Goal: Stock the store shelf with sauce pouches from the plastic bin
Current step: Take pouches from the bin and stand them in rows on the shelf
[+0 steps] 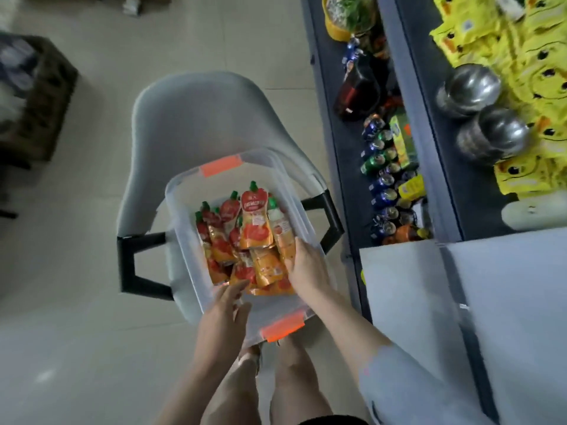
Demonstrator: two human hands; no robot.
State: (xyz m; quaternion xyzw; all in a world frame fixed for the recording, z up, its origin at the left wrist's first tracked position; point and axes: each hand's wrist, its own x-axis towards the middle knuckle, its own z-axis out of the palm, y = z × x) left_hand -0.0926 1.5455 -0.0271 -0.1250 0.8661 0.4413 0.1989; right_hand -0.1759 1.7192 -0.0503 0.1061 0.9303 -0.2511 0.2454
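Plastic bin, clear with orange latches (181, 234): sits on the seat of a pale grey moulded chair (199, 111), just left of the shelf.
Sauce pouches, red-orange with green caps (256, 222): all those in view are in the bin, heaped many deep, one lying face-up on top at the far end.
Left hand (224, 305): at the bin's near left corner, fingers straight and apart, tips at the nearest pouches, holding nothing.
Right hand (306, 268): palm down on the pouches along the bin's right wall; with the blur I cannot tell whether it grips one or only rests there.
Dark grey store shelf (334, 148): to the right, its lower tier carries drink cans (382, 179) and its upper tier yellow packets (537, 56) and steel bowls (469, 87).
Done: no sauce pouch shows on the shelf.
Left: by my judgement nearly everything, as the first handful is only being gathered.
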